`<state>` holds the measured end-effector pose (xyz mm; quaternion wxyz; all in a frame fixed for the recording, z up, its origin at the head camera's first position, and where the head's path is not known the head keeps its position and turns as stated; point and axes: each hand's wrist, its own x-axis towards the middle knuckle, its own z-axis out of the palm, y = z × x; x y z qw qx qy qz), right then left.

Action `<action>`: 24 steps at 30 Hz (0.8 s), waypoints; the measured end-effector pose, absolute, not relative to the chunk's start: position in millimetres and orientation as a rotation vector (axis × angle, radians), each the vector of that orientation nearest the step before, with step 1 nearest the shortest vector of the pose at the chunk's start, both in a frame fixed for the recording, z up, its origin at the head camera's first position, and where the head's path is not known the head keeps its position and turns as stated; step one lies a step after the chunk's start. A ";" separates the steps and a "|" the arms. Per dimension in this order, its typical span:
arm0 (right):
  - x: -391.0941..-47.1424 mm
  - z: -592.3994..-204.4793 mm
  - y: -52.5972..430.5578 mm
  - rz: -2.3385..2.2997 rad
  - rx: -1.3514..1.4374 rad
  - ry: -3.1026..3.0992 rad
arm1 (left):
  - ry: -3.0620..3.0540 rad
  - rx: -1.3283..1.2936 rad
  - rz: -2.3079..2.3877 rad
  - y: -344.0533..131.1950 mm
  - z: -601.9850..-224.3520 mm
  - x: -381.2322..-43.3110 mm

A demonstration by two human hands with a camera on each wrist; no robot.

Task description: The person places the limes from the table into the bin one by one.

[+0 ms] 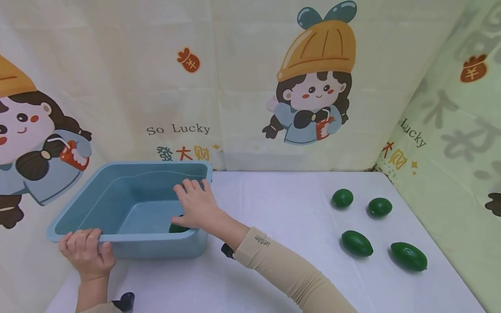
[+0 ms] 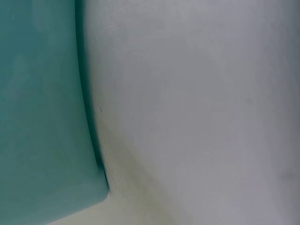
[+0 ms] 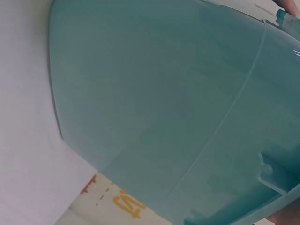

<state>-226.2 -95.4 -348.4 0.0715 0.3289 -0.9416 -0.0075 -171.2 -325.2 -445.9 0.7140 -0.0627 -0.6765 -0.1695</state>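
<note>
A blue plastic bin (image 1: 156,248) sits at the left of the white table. My left hand (image 1: 88,256) grips its near rim at the left corner, fingers over the edge and thumb outside. At the bin's right end, my right hand (image 1: 195,204) reaches over the side with fingers spread apart. Partly hidden under that thumb, a dark green fruit (image 1: 179,227) shows inside the bin. The left wrist view shows the bin's outer wall (image 2: 42,112) beside the table. Filling most of the right wrist view is the bin's side (image 3: 154,93), with bits of fingers (image 3: 287,216) at the right edge.
On the table's right side lie two roundish green limes (image 1: 342,198) (image 1: 379,207) and two longer, pointed green fruits (image 1: 357,243) (image 1: 409,256). A printed cloth backdrop (image 1: 242,87) stands behind the table, and another cloth (image 1: 450,165) lines the right.
</note>
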 end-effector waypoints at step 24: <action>-234.5 -333.8 -48.2 0.284 0.876 -2.742 | -1.527 -0.129 -0.364 -330.7 -451.1 -170.4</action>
